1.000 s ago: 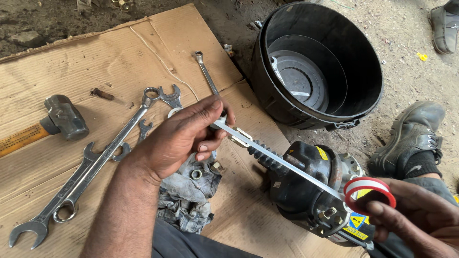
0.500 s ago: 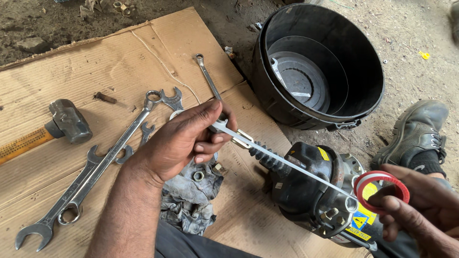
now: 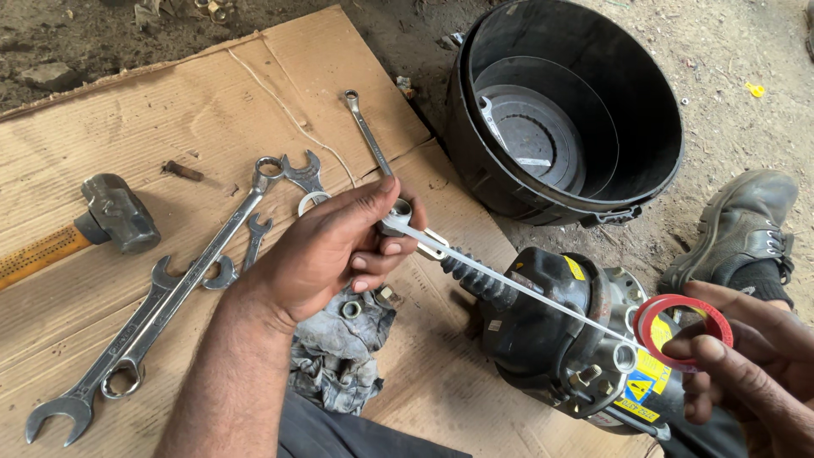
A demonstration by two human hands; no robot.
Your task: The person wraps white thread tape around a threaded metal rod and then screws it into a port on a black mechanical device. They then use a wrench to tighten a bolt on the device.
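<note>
Head view: left hand pinches a fitting at ten o'clock; right hand grips the tape roll, stretching tape taut for wrapping.

Rough dirt-floor repair workshop; spanners and hammer on cardboard.

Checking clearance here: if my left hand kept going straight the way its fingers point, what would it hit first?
The left hand points right, slightly up, pinching a small fitting wrapped in white tape. Probably the slim spanner lying on the cardboard, then the black tub; depth is unclear.
</note>
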